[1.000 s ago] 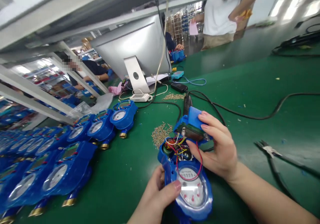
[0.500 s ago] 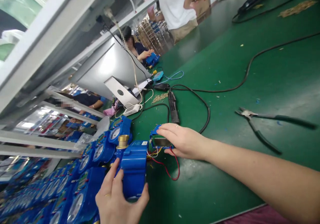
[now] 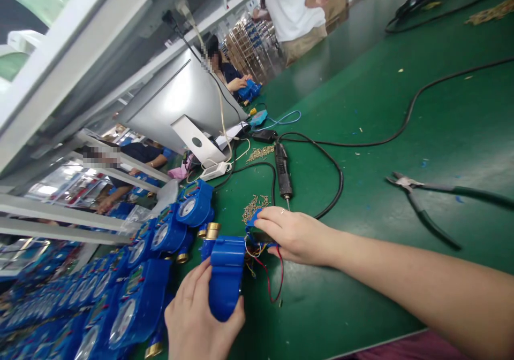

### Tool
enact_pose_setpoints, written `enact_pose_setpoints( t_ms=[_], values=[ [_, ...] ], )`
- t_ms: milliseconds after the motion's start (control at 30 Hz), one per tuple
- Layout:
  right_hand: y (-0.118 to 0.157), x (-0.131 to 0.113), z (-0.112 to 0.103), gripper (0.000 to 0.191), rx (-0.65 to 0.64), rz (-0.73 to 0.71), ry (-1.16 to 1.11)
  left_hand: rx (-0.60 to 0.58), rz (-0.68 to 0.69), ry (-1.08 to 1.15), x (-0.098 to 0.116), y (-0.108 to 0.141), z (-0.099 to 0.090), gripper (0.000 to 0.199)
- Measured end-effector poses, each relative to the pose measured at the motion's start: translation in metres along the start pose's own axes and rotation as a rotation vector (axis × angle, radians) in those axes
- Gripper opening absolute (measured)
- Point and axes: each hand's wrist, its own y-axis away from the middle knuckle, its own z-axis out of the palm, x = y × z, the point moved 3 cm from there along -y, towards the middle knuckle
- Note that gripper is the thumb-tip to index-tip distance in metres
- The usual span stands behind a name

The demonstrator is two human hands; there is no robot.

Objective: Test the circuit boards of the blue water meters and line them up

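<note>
My left hand [image 3: 204, 309] is wrapped around a blue water meter [image 3: 227, 277] with a brass threaded end [image 3: 213, 230] at its top. My right hand [image 3: 299, 237] grips a blue cover [image 3: 252, 220] just to the right of the meter, fingers over it and thumb below. Most of the cover lies hidden under that hand. Thin wires run between cover and meter, and a red wire [image 3: 268, 282] loops down over the green table. A small pile of brass screws [image 3: 252, 207] lies just beyond the cover.
Rows of blue meters [image 3: 136, 304] crowd the left side. An electric screwdriver [image 3: 283, 173] with a black cable lies ahead, cutting pliers [image 3: 407, 182] at right. A monitor [image 3: 180, 100] and another screw pile [image 3: 261, 153] are farther back. Co-workers sit and stand beyond the green table [image 3: 361, 189].
The meter and my left hand have shifted right, and the meter has turned so its white label is out of sight. The cover has tilted in my right hand. The nearer screw pile now shows.
</note>
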Motion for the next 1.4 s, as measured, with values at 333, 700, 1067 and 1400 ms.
enact_pose_setpoints(
  t_ms=[333, 700, 1067, 1400],
  values=[
    [0.0, 0.007, -0.004, 0.049, 0.071, -0.027, -0.009, -0.019, -0.109, 0.101, 0.004, -0.009, -0.002, 0.053],
    [0.0, 0.0, 0.006, 0.045, 0.05, -0.082, 0.01, 0.018, -0.062, 0.038, 0.012, -0.003, -0.005, 0.053],
    [0.0, -0.006, 0.008, 0.045, 0.049, -0.094, 0.021, -0.027, -0.148, 0.03, 0.006, 0.001, -0.002, 0.053],
    [-0.003, -0.007, -0.016, 0.047, 0.358, -0.136, 0.018, -0.117, -0.652, 0.664, -0.02, 0.01, -0.017, 0.063]
  ],
)
